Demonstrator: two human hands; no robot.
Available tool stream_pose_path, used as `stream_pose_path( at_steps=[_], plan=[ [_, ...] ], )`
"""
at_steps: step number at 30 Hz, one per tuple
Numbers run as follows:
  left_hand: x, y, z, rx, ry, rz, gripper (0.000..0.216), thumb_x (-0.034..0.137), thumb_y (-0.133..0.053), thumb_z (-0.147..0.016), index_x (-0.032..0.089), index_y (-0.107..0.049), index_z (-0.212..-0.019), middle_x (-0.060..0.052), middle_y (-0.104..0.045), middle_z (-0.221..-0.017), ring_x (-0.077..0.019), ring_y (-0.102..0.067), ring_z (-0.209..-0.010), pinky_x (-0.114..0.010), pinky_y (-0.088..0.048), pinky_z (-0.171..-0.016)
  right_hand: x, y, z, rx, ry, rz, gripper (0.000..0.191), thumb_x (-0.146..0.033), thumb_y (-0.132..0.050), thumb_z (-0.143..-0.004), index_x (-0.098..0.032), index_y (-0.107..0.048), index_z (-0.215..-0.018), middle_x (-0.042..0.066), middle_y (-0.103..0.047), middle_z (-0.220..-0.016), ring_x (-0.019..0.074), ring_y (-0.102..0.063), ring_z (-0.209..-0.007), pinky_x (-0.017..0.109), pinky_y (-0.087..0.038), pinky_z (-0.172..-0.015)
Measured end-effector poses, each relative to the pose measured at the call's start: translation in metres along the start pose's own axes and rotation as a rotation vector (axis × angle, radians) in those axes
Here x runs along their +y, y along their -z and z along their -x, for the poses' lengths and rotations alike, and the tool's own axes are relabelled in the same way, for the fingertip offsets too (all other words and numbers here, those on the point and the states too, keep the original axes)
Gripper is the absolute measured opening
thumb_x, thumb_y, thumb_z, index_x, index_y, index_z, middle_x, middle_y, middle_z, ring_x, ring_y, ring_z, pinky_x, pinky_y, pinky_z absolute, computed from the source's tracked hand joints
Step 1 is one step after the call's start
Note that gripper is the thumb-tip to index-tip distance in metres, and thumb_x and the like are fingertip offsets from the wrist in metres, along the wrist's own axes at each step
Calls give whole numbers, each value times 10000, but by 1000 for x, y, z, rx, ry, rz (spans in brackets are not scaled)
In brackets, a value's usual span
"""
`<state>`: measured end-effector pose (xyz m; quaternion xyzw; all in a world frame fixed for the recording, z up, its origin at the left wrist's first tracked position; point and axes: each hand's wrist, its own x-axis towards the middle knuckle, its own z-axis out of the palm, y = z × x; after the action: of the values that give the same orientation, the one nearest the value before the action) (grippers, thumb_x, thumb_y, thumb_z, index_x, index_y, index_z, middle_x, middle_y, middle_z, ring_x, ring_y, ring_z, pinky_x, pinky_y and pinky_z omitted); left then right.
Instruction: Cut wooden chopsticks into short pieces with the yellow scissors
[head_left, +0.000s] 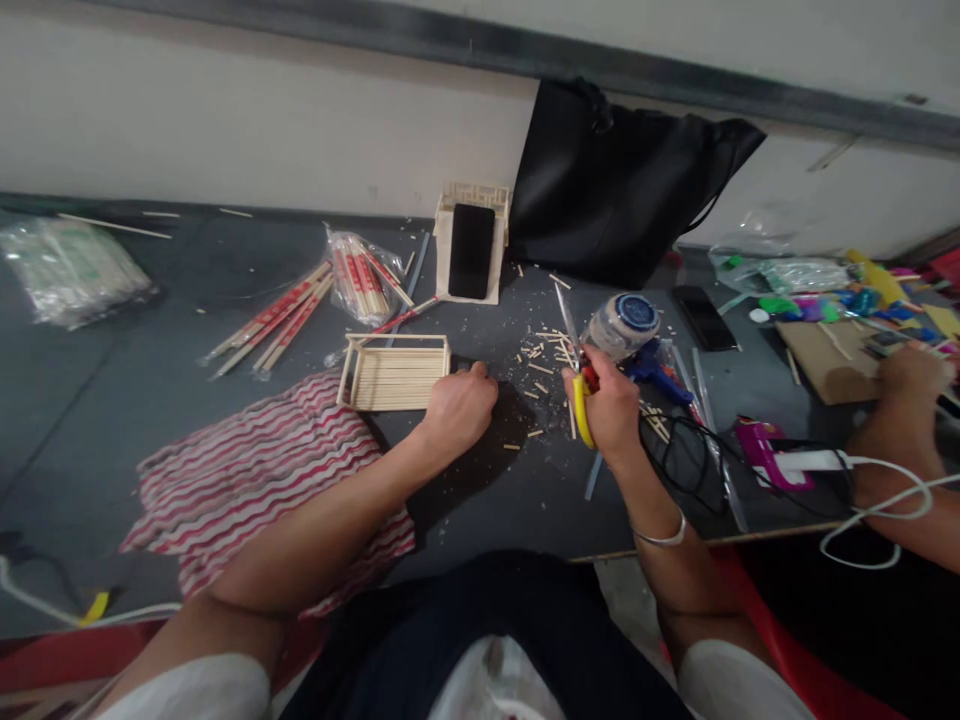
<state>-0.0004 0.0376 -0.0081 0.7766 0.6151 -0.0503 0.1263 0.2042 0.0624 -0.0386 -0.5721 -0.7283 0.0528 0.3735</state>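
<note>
1. My scissors [583,412] are yellow and red, turning silvery toward the tip.
2. The stick frame [401,378] beside me is pale cream.
3. My cloth [262,470] has wavy stripes in red, white and grey.
4. I see red-and-white chopstick wrappers [285,315].
5. The jar lid [637,311] and glue gun [660,378] are blue.
6. My tabletop [487,520] is dark grey.
7. The bag [615,190] I face is plain black.
8. My sleeves [202,690] are white, my bangle [663,541] silver.

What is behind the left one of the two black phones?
A pale board shows around the phone, with stick latticework beyond. The board's middle is covered by the phone and cannot be seen.
</note>
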Motion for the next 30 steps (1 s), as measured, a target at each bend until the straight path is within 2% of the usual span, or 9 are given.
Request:
stream_pose_path(
  at_steps=[5,8,12,17,19,22,25,30],
  plan=[
    [3,-2,0,47,14,44,351,182,-383,-986,79,-706,-1076,-225,-655,-1069,-306,-699,-898,-341,-490,-660,16,1,-6,60,8,71,340,-204,-532,-855,-217,-709,-1144,50,-724,-830,216,-662,-736,343,-511,-701],
    [4,-1,1,-1,-12,21,338,118,-389,-967,75,-704,-1082,-228,-670,-1068,-315,-705,-943,-349,-511,-698,22,-1,-7,44,16,45,379,-167,-539,-825,-221,-698,-1164,39,-713,-823,214,-666,-750,345,-518,-710],
    [3,2,3,-49,-41,-7,399,13,-356,-915,79,-689,-1125,-217,-692,-1031,-303,-719,-946,-343,-525,-709,22,-13,-5,-25,49,17,415,-139,-547,-799,-219,-682,-1184,27,-708,-814,206,-663,-752,335,-531,-720],
    [1,0,5,-60,-56,0,369,28,-383,-895,101,-701,-1068,-199,-688,-986,-300,-718,-906,-343,-525,-696,18,-32,-8,-159,151,109,460,-99,-549,-778,-202,-669,-1211,71,-735,-908,237,-662,-844,371,-536,-818],
    [0,-2,5,-22,-72,46,337,49,-391,-892,103,-694,-1031,-194,-675,-995,-295,-704,-903,-356,-527,-716,18,-37,-9,-218,186,160,475,-84,-544,-778,-198,-664,-1224,86,-743,-937,249,-660,-877,381,-531,-853],
    [-2,-2,1,102,-111,260,290,48,-416,-853,126,-657,-995,-156,-655,-1029,-257,-661,-930,-369,-518,-814,17,-38,-11,-267,201,197,471,-78,-535,-780,-195,-664,-1217,102,-750,-967,259,-660,-906,391,-526,-878],
    [-4,0,-3,168,-121,613,259,22,-454,-765,170,-602,-918,-70,-633,-954,-201,-610,-908,-342,-487,-861,16,-35,-10,-260,149,141,446,-88,-529,-779,-192,-673,-1188,93,-749,-933,251,-669,-895,380,-532,-859],
    [-3,3,-5,28,12,1191,216,35,-449,-711,192,-553,-817,24,-554,-745,-133,-515,-701,-256,-418,-668,2,-21,-4,-59,-27,-145,358,-234,-547,-850,-166,-646,-1187,73,-738,-928,195,-674,-787,325,-541,-762]
  ],
)
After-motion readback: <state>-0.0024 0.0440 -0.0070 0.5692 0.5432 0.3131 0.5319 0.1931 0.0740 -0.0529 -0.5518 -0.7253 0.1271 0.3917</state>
